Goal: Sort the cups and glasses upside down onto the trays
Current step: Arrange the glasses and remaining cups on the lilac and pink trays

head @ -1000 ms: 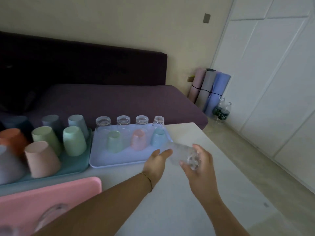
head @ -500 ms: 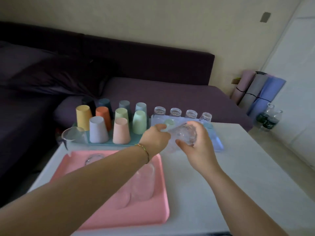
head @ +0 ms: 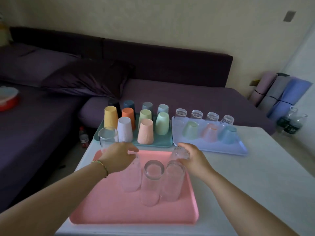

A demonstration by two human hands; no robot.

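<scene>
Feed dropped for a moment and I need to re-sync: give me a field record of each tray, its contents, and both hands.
Pink plastic tray: three tall clear glasses, upside down
Teal tray: ten coloured plastic cups, upside down
Lavender tray: four small clear glasses, three tinted glasses
Left hand: atop the leftmost tall glass, grip unclear
Right hand: grip on a small textured clear glass over the pink tray's far right
Separate: a lone tall clear glass at the pink tray's far left corner
</scene>
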